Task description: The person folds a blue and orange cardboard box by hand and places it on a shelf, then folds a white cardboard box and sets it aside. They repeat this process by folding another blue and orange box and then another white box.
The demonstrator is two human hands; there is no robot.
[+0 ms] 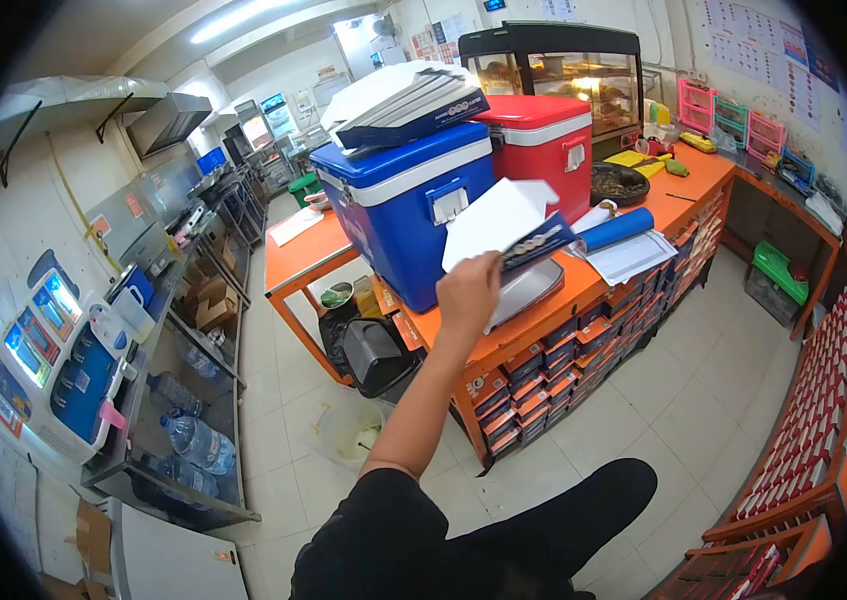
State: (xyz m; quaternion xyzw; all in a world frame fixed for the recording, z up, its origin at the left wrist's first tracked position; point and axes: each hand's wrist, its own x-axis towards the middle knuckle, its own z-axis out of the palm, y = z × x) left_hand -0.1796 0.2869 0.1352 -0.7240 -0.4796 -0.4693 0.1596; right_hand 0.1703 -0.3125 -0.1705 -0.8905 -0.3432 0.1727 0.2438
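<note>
My left hand reaches out over the near corner of the orange table, its fingers closed on the edge of a folding paperboard box. The box is white inside, with a dark blue printed side, and its flaps stand up. Just behind it is a blue cooler box with a white band. On the cooler lies a stack of similar flat paperboard boxes. A silver flat-topped device sits under the held box. My right hand is out of view.
A red cooler and a lit glass display case stand on the orange table. Papers and a blue roll lie near its edge. Stacked boxes fill the space below. A translucent tub sits on the floor.
</note>
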